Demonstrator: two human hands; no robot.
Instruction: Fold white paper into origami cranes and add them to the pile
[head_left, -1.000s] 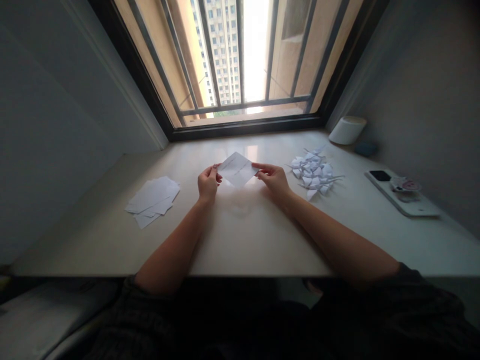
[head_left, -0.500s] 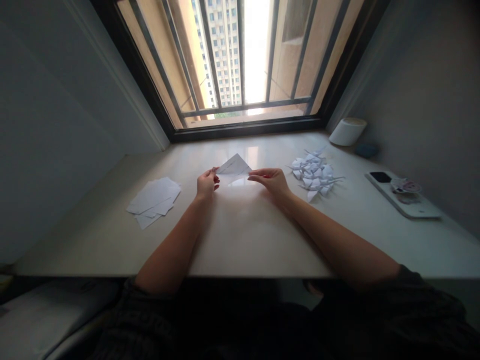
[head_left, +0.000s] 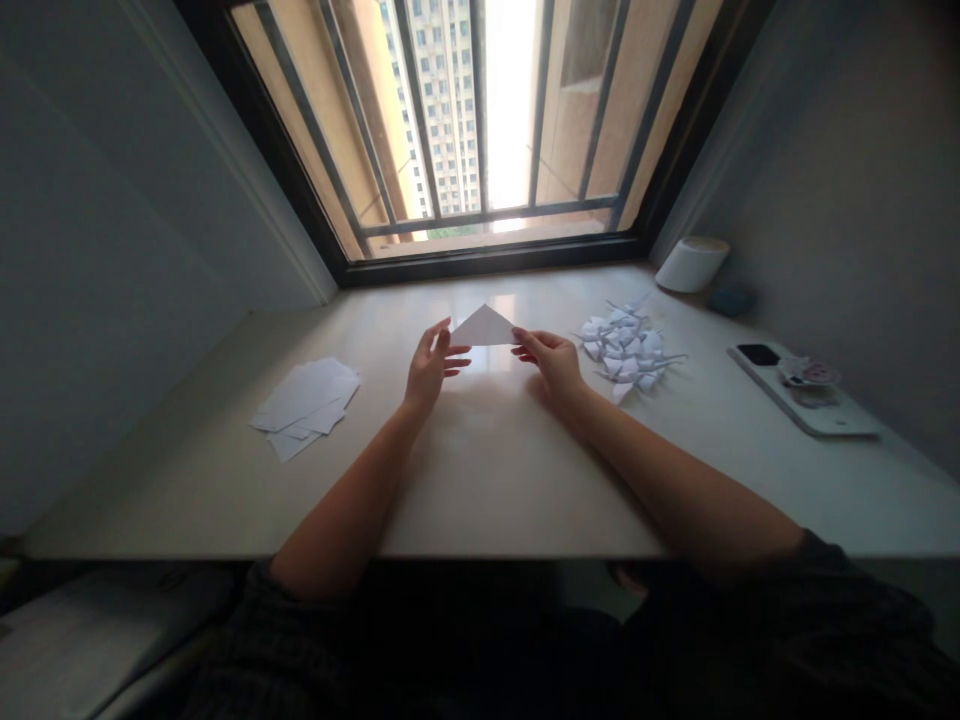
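A white sheet of paper (head_left: 484, 328), folded into a triangle with its peak pointing away from me, hangs above the middle of the table. My right hand (head_left: 553, 360) pinches its right corner between thumb and forefinger. At the left corner my left hand (head_left: 427, 372) has its fingers spread apart, some reaching below the paper's lower edge. Whether the left thumb touches the corner I cannot make out. Off to the left lies a loose stack of white paper sheets (head_left: 306, 400). Right of my right hand is a heap of folded white paper pieces (head_left: 630, 348) with pointed ends.
The white table (head_left: 495, 480) runs up to a barred window (head_left: 480, 262). At the back right stands a white cylindrical object (head_left: 691, 264), with a small bluish thing (head_left: 731, 300) beside it. A white phone (head_left: 836, 415) lies near the right wall, bearing a round attachment (head_left: 810, 372).
The paper has turned and now shows a plain triangle with a level lower edge. My left hand has moved right and spread its fingers; my right hand has shifted slightly.
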